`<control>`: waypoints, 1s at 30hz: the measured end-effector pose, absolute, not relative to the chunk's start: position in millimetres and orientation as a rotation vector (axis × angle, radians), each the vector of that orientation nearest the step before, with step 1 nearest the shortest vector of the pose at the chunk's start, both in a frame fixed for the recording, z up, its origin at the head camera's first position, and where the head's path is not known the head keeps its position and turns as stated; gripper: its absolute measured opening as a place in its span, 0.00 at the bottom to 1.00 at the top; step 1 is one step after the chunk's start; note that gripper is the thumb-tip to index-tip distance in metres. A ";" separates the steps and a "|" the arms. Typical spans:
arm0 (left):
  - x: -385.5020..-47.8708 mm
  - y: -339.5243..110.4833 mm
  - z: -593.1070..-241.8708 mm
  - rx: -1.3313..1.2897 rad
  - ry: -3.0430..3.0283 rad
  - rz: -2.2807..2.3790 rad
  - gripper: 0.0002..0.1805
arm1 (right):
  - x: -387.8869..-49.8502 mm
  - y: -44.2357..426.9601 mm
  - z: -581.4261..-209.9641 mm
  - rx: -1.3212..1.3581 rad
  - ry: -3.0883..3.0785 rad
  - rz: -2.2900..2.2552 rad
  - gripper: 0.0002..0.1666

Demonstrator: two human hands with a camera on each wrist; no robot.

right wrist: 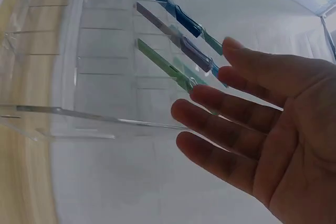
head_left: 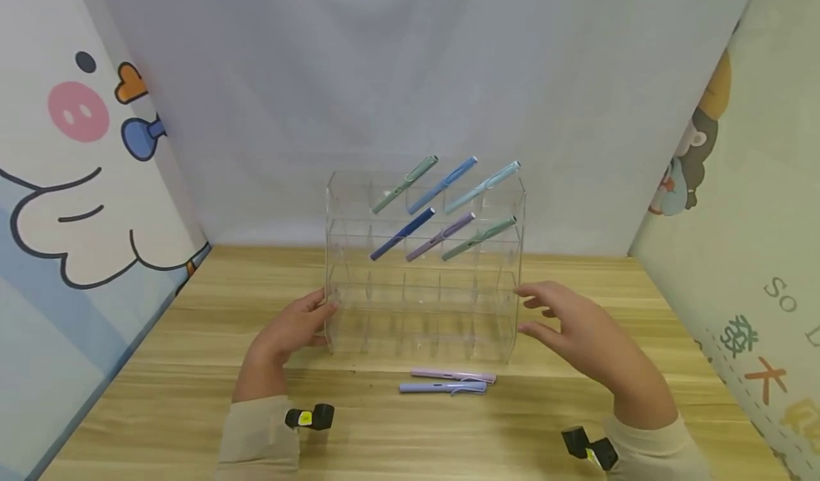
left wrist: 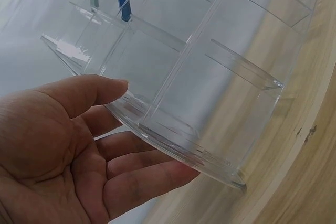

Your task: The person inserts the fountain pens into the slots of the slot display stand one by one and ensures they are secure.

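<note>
A clear acrylic pen rack (head_left: pixel 421 299) with tiered compartments stands on the table. My left hand (head_left: pixel 291 328) holds its left side panel, the thumb over the edge and the fingers along the outer face. Beside the right panel is my right hand (head_left: pixel 566 324), fingers spread and loosely bent; in the right wrist view its palm is empty. The top tier carries a sage-green pen (head_left: pixel 405 185), a blue pen (head_left: pixel 443 185) and a pale blue pen (head_left: pixel 483 187). Slanting in the tier below are a dark blue pen (head_left: pixel 402 234), a purple pen (head_left: pixel 440 237) and a green pen (head_left: pixel 479 238).
In front of the rack, a pink pen (head_left: pixel 453 375) and a light periwinkle pen (head_left: pixel 442 388) lie side by side on the wooden table (head_left: pixel 359 438). A pale curtain (head_left: pixel 410 75) hangs behind. Printed panels (head_left: pixel 724 267) flank the table on both sides.
</note>
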State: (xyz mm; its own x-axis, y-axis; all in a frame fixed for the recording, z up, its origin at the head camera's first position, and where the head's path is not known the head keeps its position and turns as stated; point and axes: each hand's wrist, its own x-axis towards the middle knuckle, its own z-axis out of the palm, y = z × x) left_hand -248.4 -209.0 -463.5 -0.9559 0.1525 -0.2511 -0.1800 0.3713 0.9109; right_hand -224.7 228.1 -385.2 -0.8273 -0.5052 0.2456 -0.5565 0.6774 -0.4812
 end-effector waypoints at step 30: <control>-245.7 -208.1 -459.7 -0.007 2.329 1.611 0.35 | -226.7 162.3 -469.9 0.953 -3.121 0.173 0.12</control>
